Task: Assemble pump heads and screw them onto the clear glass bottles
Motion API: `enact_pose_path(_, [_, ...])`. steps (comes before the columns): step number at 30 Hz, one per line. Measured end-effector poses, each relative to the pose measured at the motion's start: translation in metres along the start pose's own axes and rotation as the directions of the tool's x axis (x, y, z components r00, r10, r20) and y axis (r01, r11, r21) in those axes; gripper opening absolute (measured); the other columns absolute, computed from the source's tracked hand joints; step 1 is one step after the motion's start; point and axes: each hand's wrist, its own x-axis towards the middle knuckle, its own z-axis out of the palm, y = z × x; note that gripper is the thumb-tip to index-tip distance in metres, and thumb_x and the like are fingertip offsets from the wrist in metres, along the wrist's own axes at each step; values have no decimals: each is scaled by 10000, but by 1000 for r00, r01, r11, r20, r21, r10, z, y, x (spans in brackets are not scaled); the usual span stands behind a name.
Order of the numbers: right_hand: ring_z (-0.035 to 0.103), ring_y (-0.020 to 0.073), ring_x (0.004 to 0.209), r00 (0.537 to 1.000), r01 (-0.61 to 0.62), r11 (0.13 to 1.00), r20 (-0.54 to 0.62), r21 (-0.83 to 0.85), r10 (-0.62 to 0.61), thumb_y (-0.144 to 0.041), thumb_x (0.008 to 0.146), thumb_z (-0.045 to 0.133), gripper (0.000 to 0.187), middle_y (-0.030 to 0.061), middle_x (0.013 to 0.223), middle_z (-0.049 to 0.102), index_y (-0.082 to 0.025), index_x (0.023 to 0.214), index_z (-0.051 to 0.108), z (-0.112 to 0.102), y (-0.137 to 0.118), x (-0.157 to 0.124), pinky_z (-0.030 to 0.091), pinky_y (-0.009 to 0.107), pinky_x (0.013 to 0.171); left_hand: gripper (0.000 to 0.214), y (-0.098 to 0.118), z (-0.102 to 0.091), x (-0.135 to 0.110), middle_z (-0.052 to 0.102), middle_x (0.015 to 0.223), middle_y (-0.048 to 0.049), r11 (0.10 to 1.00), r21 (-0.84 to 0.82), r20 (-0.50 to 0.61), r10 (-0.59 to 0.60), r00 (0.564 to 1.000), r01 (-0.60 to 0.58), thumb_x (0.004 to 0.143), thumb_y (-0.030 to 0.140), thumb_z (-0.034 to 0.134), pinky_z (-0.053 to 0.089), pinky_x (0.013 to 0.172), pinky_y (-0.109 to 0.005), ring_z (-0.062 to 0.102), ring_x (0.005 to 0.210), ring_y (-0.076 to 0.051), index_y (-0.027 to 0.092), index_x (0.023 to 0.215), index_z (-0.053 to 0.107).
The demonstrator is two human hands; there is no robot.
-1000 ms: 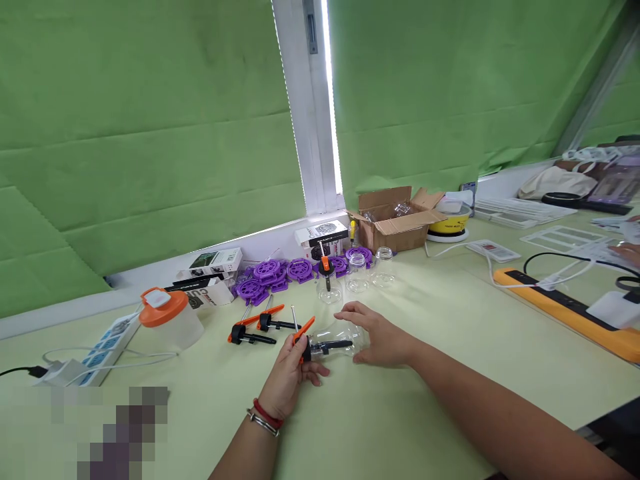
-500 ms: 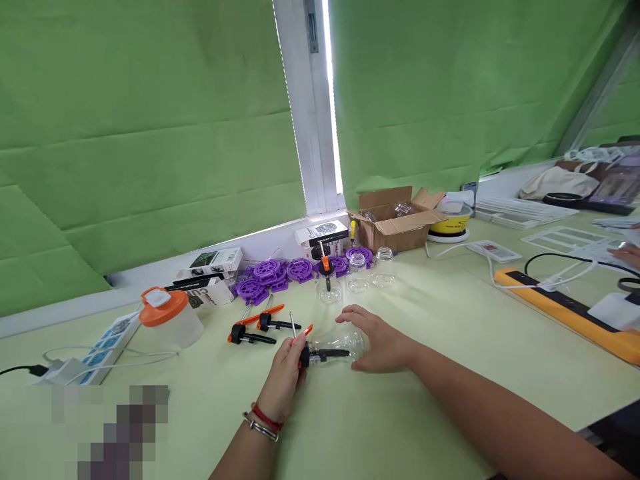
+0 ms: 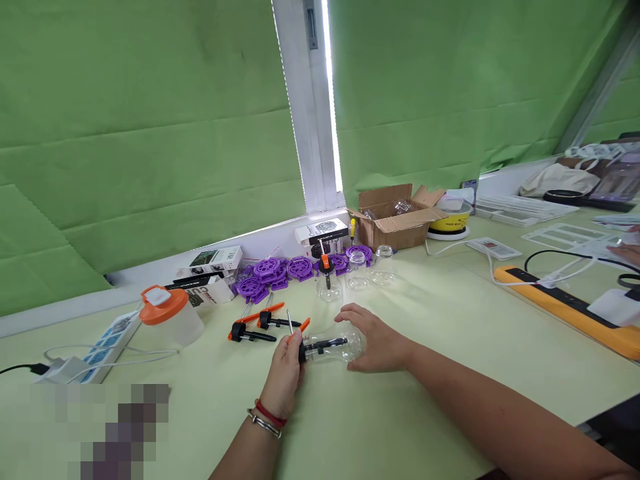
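Note:
My left hand (image 3: 285, 367) is closed around a black cap (image 3: 302, 352) with an orange lever and a thin metal rod. The cap's dark tube (image 3: 330, 346) reaches into a clear bulb-shaped bottle (image 3: 337, 331) lying on its side. Curved around the bottle's rounded end is my right hand (image 3: 383, 341). The cap sits at the bottle mouth; how tightly they are joined I cannot tell. Two similar black-and-orange caps (image 3: 250, 333) lie beyond my left hand. One capped bottle (image 3: 329, 288) stands behind, beside two clear bottles (image 3: 384, 270) without caps.
Purple wheel-shaped parts (image 3: 300, 268), printed boxes (image 3: 323, 231) and an open carton (image 3: 400, 233) line the back. An orange-lidded container (image 3: 173, 320) and a power strip (image 3: 107, 350) are left. An orange power strip (image 3: 570, 310) and another person's hand (image 3: 627, 252) are right.
Both hands and the bottle have shifted slightly left. The tube inside the bottle has turned a little, its tip now higher. My grip on both parts is kept.

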Motion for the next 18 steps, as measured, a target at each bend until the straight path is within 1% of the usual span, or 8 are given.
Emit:
enact_pose_path(4, [461, 267, 1170, 1000, 27, 1000, 0, 4, -27, -240, 490, 790, 787, 90, 1278, 416, -245, 1220, 497, 0, 0, 1, 390, 412, 1010, 339, 0, 3, 0, 448, 582, 41, 999, 21, -39, -23, 999, 24, 760, 562, 554, 304, 521, -223, 422, 534, -125, 224, 756, 562])
enact_pose_path(7, [466, 265, 1159, 999, 42, 999, 3, 4, -42, -236, 489, 793, 788, 93, 1272, 413, -243, 1223, 505, -1, 1, 1, 390, 409, 1009, 371, -2, 4, 1, 453, 590, 47, 998, 54, -62, 33, 998, -30, 748, 578, 570, 311, 548, -226, 417, 559, -118, 208, 738, 546])
enact_pose_path(9, [469, 262, 1154, 998, 55, 999, 4, 1, -55, -235, 493, 791, 791, 94, 1267, 413, -241, 1230, 504, -2, 2, 2, 390, 406, 1007, 370, -5, 3, 2, 465, 597, 42, 994, 72, -57, 86, 995, -82, 750, 571, 573, 316, 567, -229, 436, 590, -124, 203, 721, 550])
enact_pose_path(11, [466, 262, 1154, 997, 73, 997, 6, -9, -73, -233, 495, 788, 790, 97, 1258, 420, -236, 1233, 506, -2, 2, 2, 387, 404, 1008, 363, -7, 2, 4, 476, 608, 35, 991, 79, -54, 112, 992, -107, 755, 560, 574, 320, 581, -231, 450, 617, -130, 201, 708, 552])
enact_pose_path(14, [454, 276, 1163, 997, 83, 996, 10, -30, -82, -254, 488, 797, 804, 99, 1256, 430, -235, 1239, 512, -2, 2, 1, 381, 417, 1007, 360, -8, 1, 5, 493, 634, 30, 991, 82, -59, 108, 992, -103, 764, 556, 566, 322, 598, -233, 457, 641, -135, 200, 714, 551])
enact_pose_path(18, [446, 287, 1177, 998, 44, 999, 33, 0, -44, -322, 495, 811, 836, 94, 1276, 428, -252, 1269, 503, -4, 5, 1, 380, 434, 1007, 359, -7, 1, 4, 492, 637, 35, 994, 72, -43, 90, 995, -87, 764, 560, 567, 322, 605, -232, 462, 651, -138, 203, 724, 551])
